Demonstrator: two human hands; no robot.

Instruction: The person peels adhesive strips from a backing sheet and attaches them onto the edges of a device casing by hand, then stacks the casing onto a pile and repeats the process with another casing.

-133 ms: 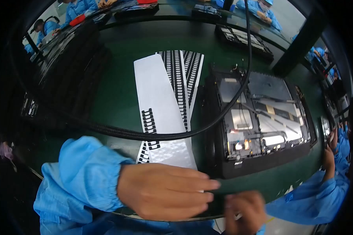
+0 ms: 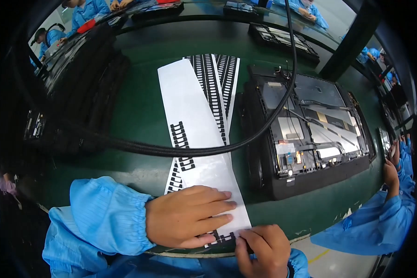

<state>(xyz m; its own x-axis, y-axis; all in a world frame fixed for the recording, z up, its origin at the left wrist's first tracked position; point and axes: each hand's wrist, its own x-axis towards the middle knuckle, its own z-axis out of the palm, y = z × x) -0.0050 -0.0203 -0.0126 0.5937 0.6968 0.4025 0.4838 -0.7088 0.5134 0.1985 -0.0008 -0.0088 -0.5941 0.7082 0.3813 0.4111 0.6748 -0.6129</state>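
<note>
My left hand point(image 2: 187, 215) lies flat on the near end of a long white backing sheet point(image 2: 190, 116) that carries rows of small black strips, fingers pointing right. My right hand point(image 2: 262, 250) is at the sheet's near right corner, fingertips pinched at the black strips point(image 2: 220, 238) along the sheet's bottom edge. More sheets with black strips point(image 2: 217, 83) lie fanned under the white one. To the right lies an opened black device point(image 2: 306, 129) with its inner boards and cables showing.
A thick black cable point(image 2: 171, 149) hangs across the view over the sheets. A green work surface point(image 2: 139, 106) holds black trays point(image 2: 78, 78) at the left and other devices point(image 2: 282, 39) at the back. Other people in blue sleeves point(image 2: 380, 222) work at the right and far edge.
My right hand has moved slightly up to the sheet's corner. My left hand stays pressed on the sheet.
</note>
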